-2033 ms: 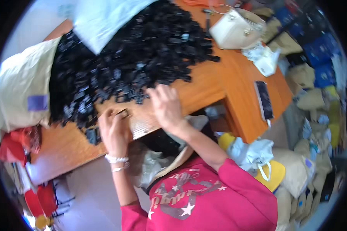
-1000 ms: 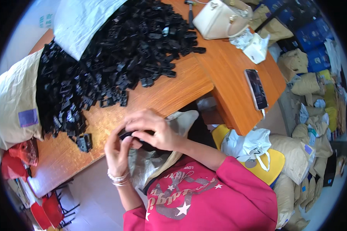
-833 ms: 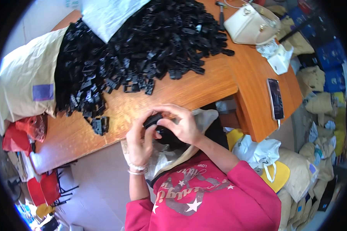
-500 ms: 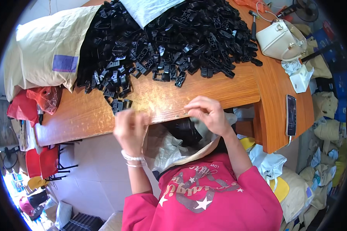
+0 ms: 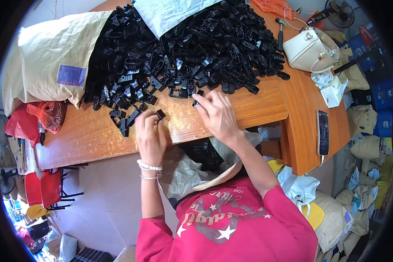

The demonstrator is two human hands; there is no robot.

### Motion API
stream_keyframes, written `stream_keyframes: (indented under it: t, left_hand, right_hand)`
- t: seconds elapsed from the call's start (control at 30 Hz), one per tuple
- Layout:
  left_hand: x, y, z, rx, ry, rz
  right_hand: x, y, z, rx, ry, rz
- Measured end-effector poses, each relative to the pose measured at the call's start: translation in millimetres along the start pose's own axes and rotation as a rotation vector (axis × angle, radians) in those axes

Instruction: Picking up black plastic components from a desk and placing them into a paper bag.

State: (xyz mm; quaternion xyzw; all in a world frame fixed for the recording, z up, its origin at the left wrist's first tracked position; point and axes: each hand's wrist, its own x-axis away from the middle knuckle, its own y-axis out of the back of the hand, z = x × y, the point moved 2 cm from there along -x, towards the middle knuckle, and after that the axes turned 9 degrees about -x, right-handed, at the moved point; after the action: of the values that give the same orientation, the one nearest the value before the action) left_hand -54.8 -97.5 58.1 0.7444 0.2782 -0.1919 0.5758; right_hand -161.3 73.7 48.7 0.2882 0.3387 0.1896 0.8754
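A large heap of black plastic parts (image 5: 205,48) covers the far side of the wooden table (image 5: 249,107). My left hand (image 5: 150,137) is above the table's near edge, its fingers curled on a small black plastic part (image 5: 160,114). To the right, my right hand (image 5: 219,115) reaches to the heap's near edge, thumb and fingers closed on another black plastic part (image 5: 197,101), partly hidden by the fingers. Between my forearms an open sack (image 5: 183,172) rests at my lap, with black parts (image 5: 205,153) inside.
A full beige sack (image 5: 52,56) lies at the left, beside red plastic bags (image 5: 48,115). On the right stand a hammer (image 5: 280,37), a white handbag (image 5: 310,50), a tissue pack (image 5: 333,91) and a phone (image 5: 322,133). A red chair (image 5: 43,190) is on the floor.
Both hands have moved from over the sack's mouth and the table edge to black parts on the table. My right hand has gone up and left to the heap. The view has shifted slightly.
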Motion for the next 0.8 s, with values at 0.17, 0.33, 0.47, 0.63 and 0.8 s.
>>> stream_keyframes:
  t: [0.17, 0.33, 0.47, 0.63, 0.8]
  left_hand:
    - [4, -10, -29, 1.207, 0.789, 0.282]
    - [5, -10, -38, 1.334, 0.716, 0.516]
    - [6, -8, -44, 1.264, 0.698, 0.582]
    - [5, -7, -47, 1.242, 0.73, 0.626]
    - [0, -1, -59, 0.959, 0.386, 0.427]
  right_hand:
    - [4, -2, -2, 0.03, 0.018, -0.05]
    - [18, 29, 24, -0.526, -0.169, 0.01]
    - [20, 29, 24, -0.529, -0.01, -0.026]
    - [23, 28, 24, -0.44, 0.114, -0.004]
    - [26, 25, 25, -0.673, -0.185, 0.0]
